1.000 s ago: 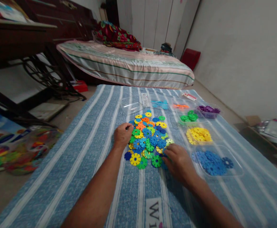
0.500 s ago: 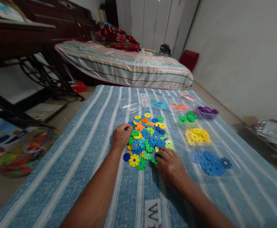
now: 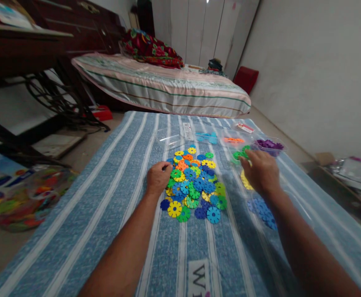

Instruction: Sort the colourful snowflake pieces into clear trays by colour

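A mixed pile of flower-shaped plastic discs (image 3: 194, 181) in blue, yellow, green and orange lies on the striped cloth. Resting at its left edge is my left hand (image 3: 158, 178), its fingers curled together. A dark spot shows at its fingertips, too small to name. My right hand (image 3: 263, 171) hovers over the clear boxes at the right, its bent fingers beside the green discs (image 3: 237, 155). What those fingers hold, if anything, is hidden. Under this hand and forearm, the yellow discs (image 3: 246, 181) and blue discs (image 3: 262, 210) are partly covered.
Farther back stand clear boxes with purple discs (image 3: 269, 145), orange discs (image 3: 234, 140) and light blue discs (image 3: 210, 137). A clear plastic container (image 3: 169, 139) lies behind the pile. Beyond the table is a bed (image 3: 168, 88); a treadle stand (image 3: 55, 95) is at the left.
My right hand has moved from the pile's near right edge up and right to the boxes. Discs it covered at that edge now show. My left hand has stayed put.
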Tool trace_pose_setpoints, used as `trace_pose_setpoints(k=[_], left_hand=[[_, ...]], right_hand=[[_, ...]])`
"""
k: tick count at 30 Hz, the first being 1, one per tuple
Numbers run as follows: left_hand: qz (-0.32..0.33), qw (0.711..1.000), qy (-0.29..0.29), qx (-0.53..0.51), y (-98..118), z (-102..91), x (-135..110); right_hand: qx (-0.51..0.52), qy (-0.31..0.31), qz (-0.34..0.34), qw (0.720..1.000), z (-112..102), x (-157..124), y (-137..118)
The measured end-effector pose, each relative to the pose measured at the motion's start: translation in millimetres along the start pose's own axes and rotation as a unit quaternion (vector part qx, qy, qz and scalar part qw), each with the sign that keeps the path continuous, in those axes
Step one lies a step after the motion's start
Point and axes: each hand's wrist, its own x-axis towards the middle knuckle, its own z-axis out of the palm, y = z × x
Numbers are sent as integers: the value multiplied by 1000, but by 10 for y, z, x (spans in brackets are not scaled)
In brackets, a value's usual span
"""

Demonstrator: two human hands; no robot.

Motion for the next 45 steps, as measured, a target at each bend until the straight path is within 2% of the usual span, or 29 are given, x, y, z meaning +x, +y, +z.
trace_pose_setpoints(k=[2, 3, 8, 11, 18, 33, 35, 36, 39, 41, 42, 43, 45], left_hand=[[-2, 1000, 0, 0, 2, 1, -3], [-3, 1000, -1, 0, 2, 1, -5], [-10, 1000, -2, 5, 10, -1, -11], [-13, 1000, -3, 5, 14, -2, -10], [-8, 1000, -2, 10, 9, -3, -3], [-10, 1000, -4, 13, 17, -11, -1], [-10, 1000, -4, 11, 17, -12, -2], [-10, 1000, -4, 9, 18, -12, -1], [-11, 1000, -3, 6, 19, -13, 3], [-11, 1000, -2, 8, 18, -12, 5], [-11, 1000, -2, 9, 18, -11, 5], [-11, 1000, -2, 9, 18, -10, 4], [-11, 1000, -2, 9, 18, -9, 0]], right_hand=[[-26, 10, 29, 999, -12, 41, 58], [-21, -7, 26, 999, -20, 10, 43], [46, -180, -13, 983, -73, -417, -286], [48, -238, -29, 970, -80, -648, -484], [51, -255, -32, 965, -40, -830, -610], [207, -277, 8, 938, -173, -812, -563], [217, -256, 17, 942, -170, -722, -495], [213, -228, 24, 950, -156, -651, -434], [155, -62, 61, 984, -79, -378, -171], [113, 51, 90, 988, -26, -217, 5], [103, 87, 101, 986, -6, -168, 69], [102, 106, 108, 983, 9, -146, 109], [117, 100, 114, 981, 24, -184, 113]])
